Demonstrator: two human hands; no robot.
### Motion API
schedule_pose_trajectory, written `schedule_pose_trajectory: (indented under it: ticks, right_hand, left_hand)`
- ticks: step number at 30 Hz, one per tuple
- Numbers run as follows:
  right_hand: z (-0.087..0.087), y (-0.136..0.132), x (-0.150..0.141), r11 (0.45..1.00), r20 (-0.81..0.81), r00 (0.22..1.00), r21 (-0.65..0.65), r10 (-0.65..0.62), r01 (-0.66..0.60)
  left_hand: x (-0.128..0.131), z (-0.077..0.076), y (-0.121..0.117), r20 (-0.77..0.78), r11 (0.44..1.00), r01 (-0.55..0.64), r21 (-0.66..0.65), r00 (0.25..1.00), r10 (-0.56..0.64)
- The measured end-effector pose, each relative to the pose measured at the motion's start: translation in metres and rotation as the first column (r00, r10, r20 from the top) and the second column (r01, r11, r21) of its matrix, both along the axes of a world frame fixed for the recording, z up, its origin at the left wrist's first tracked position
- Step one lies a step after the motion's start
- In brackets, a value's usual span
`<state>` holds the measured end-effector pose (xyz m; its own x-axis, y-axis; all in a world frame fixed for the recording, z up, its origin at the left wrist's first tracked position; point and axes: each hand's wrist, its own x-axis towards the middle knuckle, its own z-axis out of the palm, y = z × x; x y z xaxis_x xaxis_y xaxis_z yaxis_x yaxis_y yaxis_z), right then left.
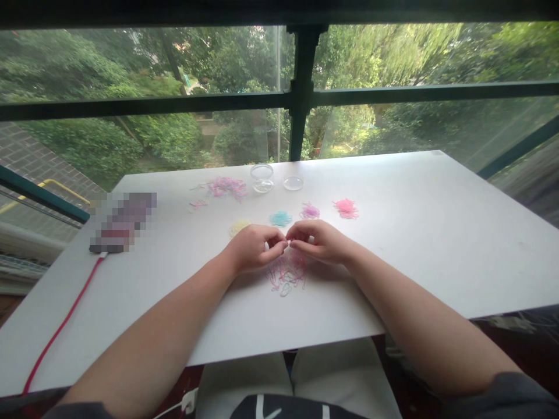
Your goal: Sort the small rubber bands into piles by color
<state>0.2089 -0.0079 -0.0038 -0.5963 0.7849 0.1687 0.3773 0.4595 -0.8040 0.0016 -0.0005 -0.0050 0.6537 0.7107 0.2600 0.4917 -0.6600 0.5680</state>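
My left hand (pixel 255 247) and my right hand (pixel 323 241) meet fingertip to fingertip, low over the white table. Each has its thumb and fingers closed in a pinch; whatever lies between the tips is too small to make out. Just below them spreads a loose pile of mixed pink and pale elastic bands (pixel 286 276). Beyond my hands lie sorted heaps: a yellow heap (pixel 238 227) partly behind my left hand, a teal heap (pixel 280 218), a purple heap (pixel 310 210) and a pink heap (pixel 346 208).
A larger mixed heap of bands (pixel 227 187) lies farther back, with a few strays (pixel 198 205) beside it. Near the window edge stand a clear round container (pixel 262 185) and a clear round lid or dish (pixel 293 183). A blurred device (pixel 124 224) with a red cable (pixel 65 320) lies left.
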Motion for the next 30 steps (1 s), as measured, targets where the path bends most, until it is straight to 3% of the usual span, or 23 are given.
schedule_pose_trajectory:
  ticks: [16,25,30]
  right_hand:
    - [-0.0019,0.0025,0.0011,0.991,-0.035,0.999,0.128,-0.038,0.042]
    - [0.0006,0.0032,0.0015,0.991,-0.064,0.998,0.136,-0.009,0.018]
    - [-0.001,0.0024,0.0033,0.997,-0.044,0.999,0.074,0.01,-0.007]
  left_hand:
    - [0.0007,-0.0004,-0.0003,0.008,0.999,0.001,-0.041,1.0,-0.001]
    - [0.0011,0.0,-0.0005,0.01,0.998,0.003,-0.061,1.0,-0.003]
    - [0.0004,-0.0004,0.0004,0.017,0.998,0.0,-0.062,1.0,0.001]
